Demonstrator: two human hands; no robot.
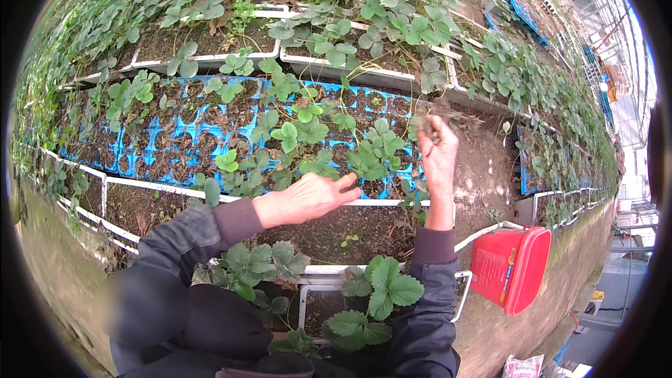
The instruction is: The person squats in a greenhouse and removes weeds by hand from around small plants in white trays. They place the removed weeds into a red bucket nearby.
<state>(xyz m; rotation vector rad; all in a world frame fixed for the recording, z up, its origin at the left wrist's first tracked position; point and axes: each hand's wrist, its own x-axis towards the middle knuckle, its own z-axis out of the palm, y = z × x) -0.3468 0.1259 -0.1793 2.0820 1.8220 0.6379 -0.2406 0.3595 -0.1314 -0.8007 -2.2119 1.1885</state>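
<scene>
My right hand (440,149) is raised over the right end of the blue seedling trays (202,128), its fingers closed on a blurred brown clump of dry plant debris (449,114). Lower and to the left, my left hand (310,197) reaches over the trays' near edge with fingers apart. Its fingertips are close to green strawberry leaves (366,161); whether they touch is hard to tell. Soil fills the tray cells, and strawberry runners (357,125) trail across them. Brown withered bits lie among the cells on the left.
White-rimmed planter boxes (336,215) of soil run along the near side, and more planters (362,69) with dense strawberry foliage stand beyond. A red lidded bucket (509,270) rests on its side at the right. Another blue tray (530,160) with plants lies past a bare soil strip (483,173).
</scene>
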